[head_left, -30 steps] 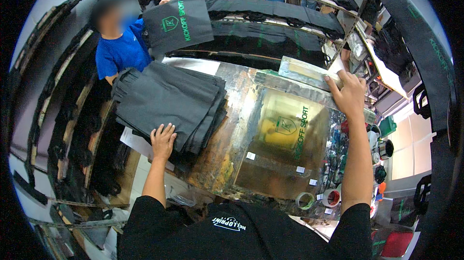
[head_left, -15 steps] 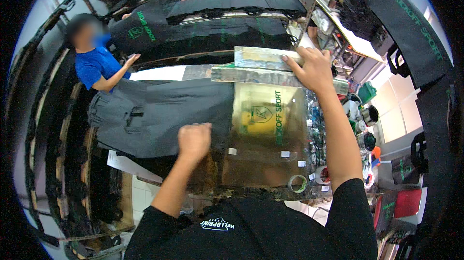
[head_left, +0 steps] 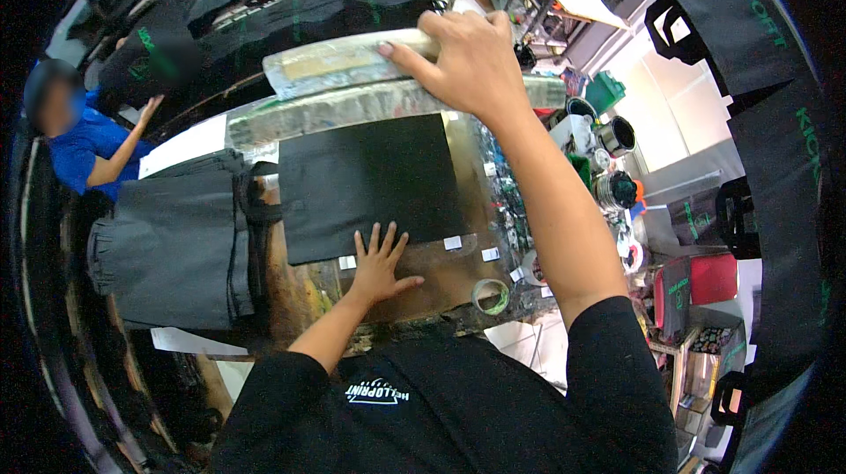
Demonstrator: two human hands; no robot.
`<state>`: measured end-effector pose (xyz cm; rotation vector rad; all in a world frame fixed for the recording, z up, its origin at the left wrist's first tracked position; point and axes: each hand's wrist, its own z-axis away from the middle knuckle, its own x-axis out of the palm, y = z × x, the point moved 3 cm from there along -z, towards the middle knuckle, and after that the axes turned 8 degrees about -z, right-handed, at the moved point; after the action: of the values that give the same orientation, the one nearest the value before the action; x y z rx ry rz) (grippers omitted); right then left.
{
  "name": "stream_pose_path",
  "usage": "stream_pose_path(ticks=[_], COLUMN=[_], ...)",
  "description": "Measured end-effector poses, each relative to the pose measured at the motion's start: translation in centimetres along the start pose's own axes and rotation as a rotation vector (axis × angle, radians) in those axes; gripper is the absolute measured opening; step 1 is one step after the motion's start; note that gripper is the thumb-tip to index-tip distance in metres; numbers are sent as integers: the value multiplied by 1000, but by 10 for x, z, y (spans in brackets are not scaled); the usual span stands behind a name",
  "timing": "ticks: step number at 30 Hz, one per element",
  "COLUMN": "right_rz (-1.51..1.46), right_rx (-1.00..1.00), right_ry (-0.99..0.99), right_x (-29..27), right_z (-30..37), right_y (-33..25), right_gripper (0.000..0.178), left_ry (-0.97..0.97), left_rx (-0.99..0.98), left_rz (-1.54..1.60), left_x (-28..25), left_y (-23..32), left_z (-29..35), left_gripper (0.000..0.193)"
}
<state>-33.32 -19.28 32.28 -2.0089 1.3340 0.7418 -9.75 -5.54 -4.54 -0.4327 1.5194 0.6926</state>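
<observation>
A black fabric bag [head_left: 374, 188] lies flat on the brown printing board [head_left: 423, 289]. My left hand [head_left: 382, 267] rests at its near edge, fingers spread, fingertips on the cloth. My right hand [head_left: 471, 60] grips the raised wooden frame [head_left: 344, 64] beyond the bag. The frame is pale, paint-stained and seen nearly edge-on, so its face is hidden. My right thumb lies along the near side and the fingers curl over the top. To the left is a stack of black bags [head_left: 176, 245] with handles.
A roll of tape [head_left: 491, 296] sits near the board's front edge. Paint cans [head_left: 615, 135] and a green container [head_left: 604, 92] crowd the right side. Black printed bags [head_left: 758, 42] hang at right. A person in a blue shirt [head_left: 92, 144] stands at far left beside racks of bags.
A black bag now covers the green print on the board. My left hand has gone from closed to spread on its near edge. The view has shifted; my right hand keeps the frame raised.
</observation>
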Motion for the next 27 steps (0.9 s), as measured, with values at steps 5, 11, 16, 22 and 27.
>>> stream_pose_path(ticks=[5,11,16,22,27], right_rz=[2,21,33,28,30], right_rx=[7,0,-26,4,40], right_ry=[-15,-9,5,-44,-109], right_x=[0,3,4,1,-4], right_z=[-7,-14,-12,-13,-13], right_y=[0,7,6,3,-4], right_gripper=[70,70,70,64,61], left_ry=[8,80,118,121,7], left_rx=[52,69,43,24,-27], left_rz=[18,56,78,142,94], left_x=[8,16,14,18,10], left_y=[31,52,60,57,58], left_z=[-43,-42,-37,-25,-14], left_gripper=[118,119,117,118,121])
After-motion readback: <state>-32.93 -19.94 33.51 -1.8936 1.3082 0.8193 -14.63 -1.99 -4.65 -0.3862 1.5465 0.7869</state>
